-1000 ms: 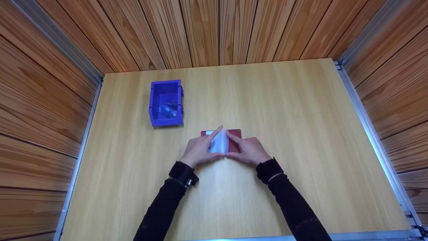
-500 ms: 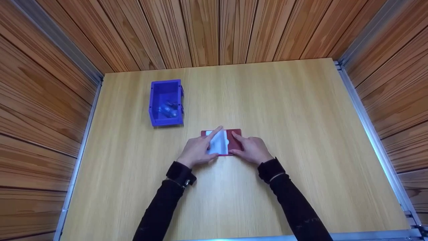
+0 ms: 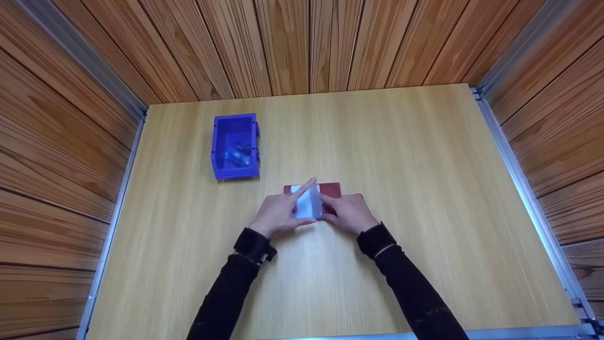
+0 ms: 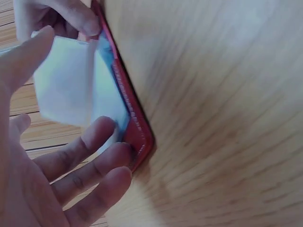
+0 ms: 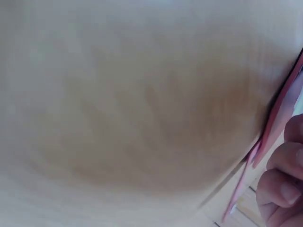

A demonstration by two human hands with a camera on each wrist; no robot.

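A small red card holder (image 3: 330,190) with translucent whitish sleeves (image 3: 307,202) lies opened out on the table in the head view. My left hand (image 3: 277,212) spreads over its left half, index finger stretched along the top and thumb at the bottom edge. In the left wrist view, several of its fingertips (image 4: 122,150) touch the stitched red cover (image 4: 124,80). My right hand (image 3: 348,211) pinches at the sleeves near the fold, where a sleeve stands partly raised. Its curled fingers (image 5: 281,189) appear beside the red edge in the right wrist view.
A blue plastic bin (image 3: 235,174) with clear-looking small items (image 3: 238,155) inside stands at the back left. Wooden panels (image 3: 302,47) enclose the light wood table (image 3: 424,212), with metal rails (image 3: 528,189) along its edges.
Half a second ago the sleeves lay over to the left and my right hand was on the red cover. It has since moved left to the fold, and a sleeve has risen.
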